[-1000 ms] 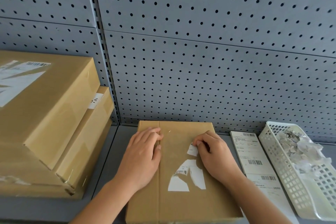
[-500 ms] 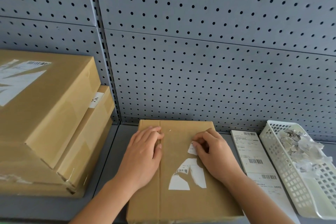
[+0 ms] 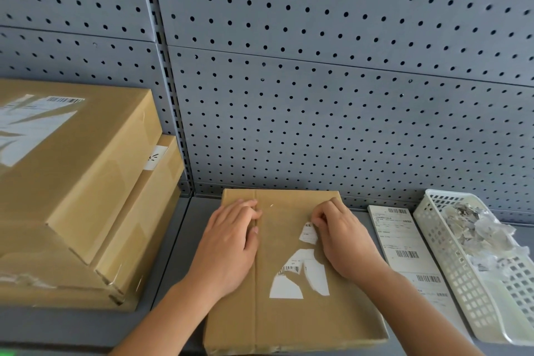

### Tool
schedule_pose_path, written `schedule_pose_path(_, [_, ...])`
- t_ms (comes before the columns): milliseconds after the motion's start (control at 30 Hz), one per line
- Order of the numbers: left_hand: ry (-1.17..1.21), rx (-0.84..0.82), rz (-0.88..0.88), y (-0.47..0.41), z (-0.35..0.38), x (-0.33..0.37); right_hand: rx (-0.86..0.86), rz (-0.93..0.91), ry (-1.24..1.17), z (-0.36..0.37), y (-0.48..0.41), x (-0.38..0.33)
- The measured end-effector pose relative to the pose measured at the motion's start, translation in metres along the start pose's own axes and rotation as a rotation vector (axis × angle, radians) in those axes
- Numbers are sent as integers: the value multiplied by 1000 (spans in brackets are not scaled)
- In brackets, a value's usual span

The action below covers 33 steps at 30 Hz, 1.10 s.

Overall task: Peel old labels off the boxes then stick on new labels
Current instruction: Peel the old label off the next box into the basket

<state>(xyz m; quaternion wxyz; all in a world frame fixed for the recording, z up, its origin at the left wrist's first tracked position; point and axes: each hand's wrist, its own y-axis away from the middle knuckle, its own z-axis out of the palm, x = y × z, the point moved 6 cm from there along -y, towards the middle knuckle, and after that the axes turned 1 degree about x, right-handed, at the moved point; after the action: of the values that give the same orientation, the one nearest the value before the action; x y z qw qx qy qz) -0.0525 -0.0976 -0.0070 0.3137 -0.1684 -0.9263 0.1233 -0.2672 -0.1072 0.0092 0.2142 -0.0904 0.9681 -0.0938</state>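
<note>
A flat brown cardboard box lies on the grey shelf in front of me. Torn white remnants of an old label stick to its top, with a smaller scrap above them. My left hand rests flat on the box's left half, fingers together. My right hand is curled on the right half, its fingertips pinching at the upper edge of the small scrap. A strip of new labels with barcodes lies right of the box.
A white plastic basket holding several torn label scraps stands at the far right. Two stacked cardboard boxes with old labels stand at the left. A grey pegboard wall closes the back of the shelf.
My right fingertips have shifted slightly on the small scrap. The left hand and box have stayed put.
</note>
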Motion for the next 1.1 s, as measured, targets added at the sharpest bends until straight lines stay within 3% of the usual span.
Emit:
schedule_pose_path(233, [-4, 3, 2, 0, 1, -1, 53, -61, 125, 1, -2, -6])
schedule_pose_path(400, [-5, -8, 2, 0, 1, 0, -54, -57, 180, 6, -7, -6])
schedule_pose_path(667, [-1, -7, -6, 0, 1, -1, -3, 43, -283, -12, 4, 5])
schedule_pose_path(900, [-11, -16, -6, -1, 0, 0, -30, -55, -124, -1, 3, -1])
schedule_pose_path(1100, [-17, -22, -14, 0, 0, 0, -51, -1, -313, -14, 14, 2])
